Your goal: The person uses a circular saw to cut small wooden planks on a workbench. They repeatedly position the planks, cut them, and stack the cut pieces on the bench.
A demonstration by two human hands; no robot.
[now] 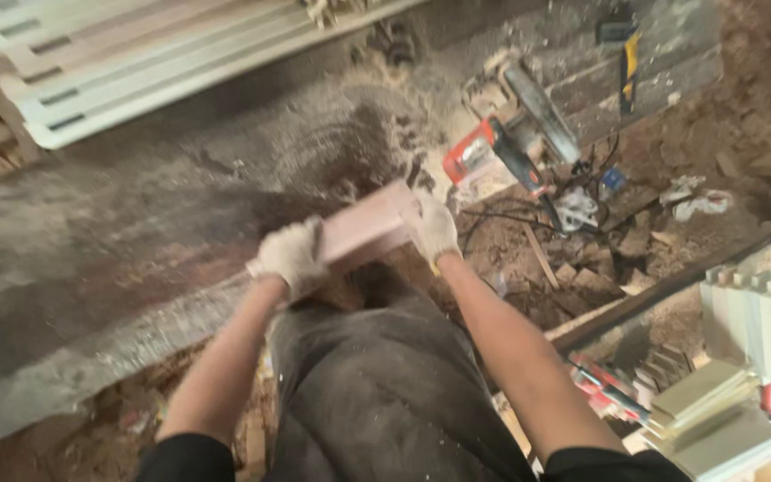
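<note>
At the edge of the dusty workbench [91, 295], I had both gloved hands closed on a pale wooden block [363, 228]: my left hand [292, 259] wrapped its near end, my right hand [432, 229] gripped its far end. The blur probably hid the fingers' exact curl. An orange power saw [501, 152] lay beyond.

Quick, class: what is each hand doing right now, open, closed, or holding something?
Left hand: gloved, closed on the near end of the wooden block.
Right hand: gloved, closed on the far end of the same block.
</note>
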